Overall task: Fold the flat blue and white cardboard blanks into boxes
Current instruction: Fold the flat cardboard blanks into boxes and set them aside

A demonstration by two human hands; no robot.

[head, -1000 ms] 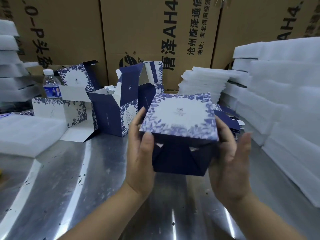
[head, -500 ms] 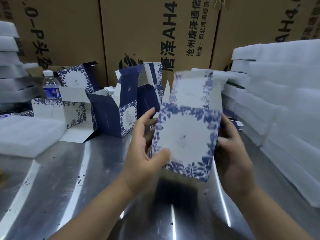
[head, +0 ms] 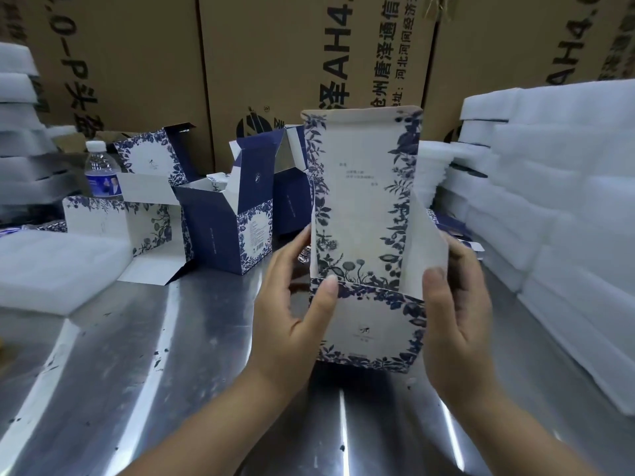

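Brown cartons [head: 275, 63] behind, steel desk [head: 137, 372] below. Between left hand [head: 295, 317] and right hand [head: 453, 317], upright: a half-folded box [head: 371, 324], lid panel [head: 360, 187] raised. The 2 hands clamped on its side edges, thumbs in front. Probably light, stiff, easily creased; best gripped low at the corners.

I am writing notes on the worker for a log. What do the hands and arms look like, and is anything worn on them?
The left hand and the right hand are bare: no gloves, rings or watch show. The left forearm and right forearm are bare as well, with no sleeve in view. The thumbnails look short and unpainted.
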